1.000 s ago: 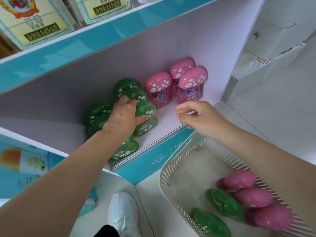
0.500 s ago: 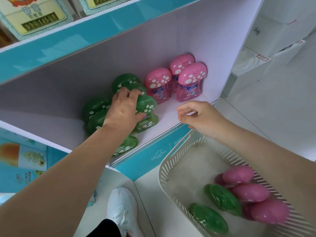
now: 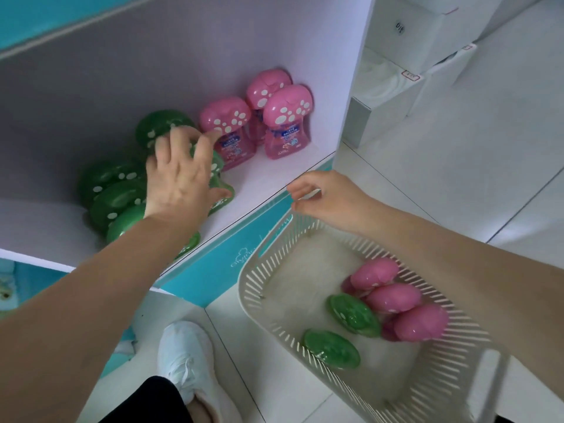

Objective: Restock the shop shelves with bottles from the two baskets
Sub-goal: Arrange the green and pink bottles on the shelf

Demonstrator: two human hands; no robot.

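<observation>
- The left grip is spread wide, its fingers splayed over the cap of a green bottle that stands toward the front of the shelf. With so loose a hold, a sideways brush could tip the bottle over the shelf lip and onto the floor.
- Just behind and to the left, the other green bottles are crowded together and touching. A nudge from the wrist or forearm could topple several at once.
- The three pink bottles stand upright just to the right, the nearest one close to the splayed fingertips. A careless pull-back may clip its cap.
- The right grip is curled, with thumb and forefinger close together at the far rim of the basket. I cannot tell whether it pinches the rim or holds nothing. If the basket depends on it, a slip would spill the load.
- More stock lies in the basket, loose pink bottles and loose green bottles. Any tilt would roll them into one corner, making the next pick awkward.
</observation>
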